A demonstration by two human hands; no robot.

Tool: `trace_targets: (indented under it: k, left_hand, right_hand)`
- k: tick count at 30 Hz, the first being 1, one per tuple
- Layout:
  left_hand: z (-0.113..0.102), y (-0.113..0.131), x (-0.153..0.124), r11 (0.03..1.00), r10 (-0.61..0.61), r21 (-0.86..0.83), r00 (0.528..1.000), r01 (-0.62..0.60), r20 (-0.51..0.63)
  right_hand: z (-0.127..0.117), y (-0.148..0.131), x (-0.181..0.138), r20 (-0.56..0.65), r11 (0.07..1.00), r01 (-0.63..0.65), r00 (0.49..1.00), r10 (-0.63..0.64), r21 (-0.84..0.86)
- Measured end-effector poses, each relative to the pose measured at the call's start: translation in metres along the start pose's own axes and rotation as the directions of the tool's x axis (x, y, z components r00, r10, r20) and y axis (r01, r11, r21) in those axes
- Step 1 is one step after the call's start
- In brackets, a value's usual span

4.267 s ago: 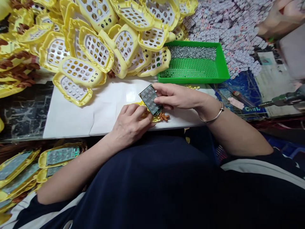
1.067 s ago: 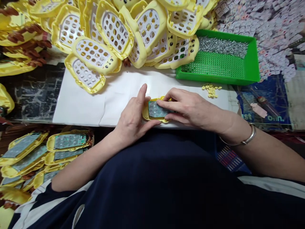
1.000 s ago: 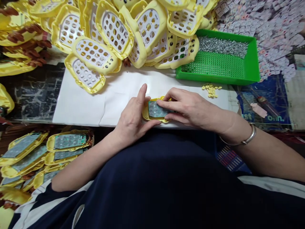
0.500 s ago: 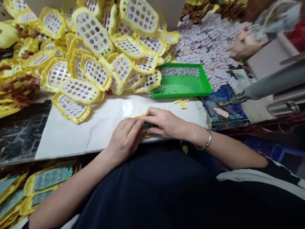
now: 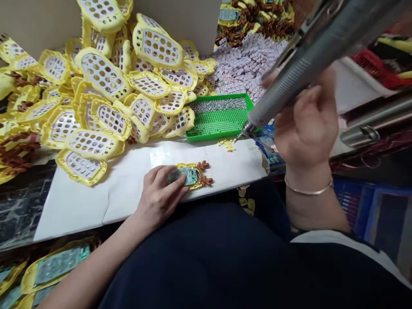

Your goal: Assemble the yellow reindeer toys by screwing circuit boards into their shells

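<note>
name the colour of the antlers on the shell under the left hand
The antlers are brown, seen best in the head view.

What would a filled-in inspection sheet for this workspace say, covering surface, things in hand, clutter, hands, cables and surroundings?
Surface: flat white creased sheet, worn at its right end.
Things in hand: yellow plastic shell with brown antlers, green circuit board inside; grey cylindrical driver.
Clutter: heaped yellow shells with white perforated panels; green plastic tray holding silver metal screws; small yellow pieces; white square keys.
Hands: left hand on the board; right hand, blurred, around the driver.
Cables: nothing clearly seen.
Surroundings: blue plastic crate, lower right.
</note>
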State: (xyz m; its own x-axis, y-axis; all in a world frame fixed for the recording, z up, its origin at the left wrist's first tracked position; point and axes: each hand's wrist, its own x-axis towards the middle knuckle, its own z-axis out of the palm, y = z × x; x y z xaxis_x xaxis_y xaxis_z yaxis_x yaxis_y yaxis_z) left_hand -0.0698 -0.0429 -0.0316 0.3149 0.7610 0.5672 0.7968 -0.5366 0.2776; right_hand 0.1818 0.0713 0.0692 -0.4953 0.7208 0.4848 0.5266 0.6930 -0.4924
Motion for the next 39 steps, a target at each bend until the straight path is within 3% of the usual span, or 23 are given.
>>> trace_targets:
  k: [3,6,11,15,21,28,35,39]
  left_hand:
    - [0.001,-0.002,-0.001,0.990,-0.020,-0.136,0.997,0.029,0.069]
    - [0.004,-0.003,0.001,0.981,-0.014,-0.191,0.994,0.034,0.105]
    - [0.023,0.007,0.020,0.983,-0.001,-0.184,0.997,0.016,0.082]
    - [0.035,0.016,0.034,0.983,0.038,-0.185,0.995,-0.021,0.091]
    - [0.034,0.016,0.038,0.986,0.081,-0.154,0.991,-0.064,0.108]
    - [0.033,0.017,0.040,0.987,0.093,-0.142,0.988,-0.075,0.122]
    - [0.034,0.017,0.038,0.986,0.075,-0.157,0.991,-0.057,0.115]
    - [0.035,0.017,0.037,0.985,0.063,-0.165,0.992,-0.044,0.112]
  right_hand:
    - [-0.001,0.010,0.021,-0.152,0.953,-0.081,0.980,0.129,0.291]
    - [-0.002,0.018,0.034,-0.142,0.946,-0.130,0.974,0.178,0.296]
    - [-0.001,0.040,0.046,-0.278,0.916,-0.107,0.933,0.227,0.388]
    - [0.006,0.069,0.054,-0.340,0.937,-0.204,0.893,0.297,0.283]
    - [0.024,0.101,0.055,-0.361,0.958,-0.239,0.889,0.281,0.159]
    - [0.038,0.109,0.059,-0.354,0.967,-0.224,0.900,0.254,0.123]
    - [0.042,0.118,0.056,-0.205,0.967,-0.249,0.951,0.234,-0.052]
    - [0.043,0.123,0.055,-0.265,0.964,-0.266,0.931,0.251,-0.022]
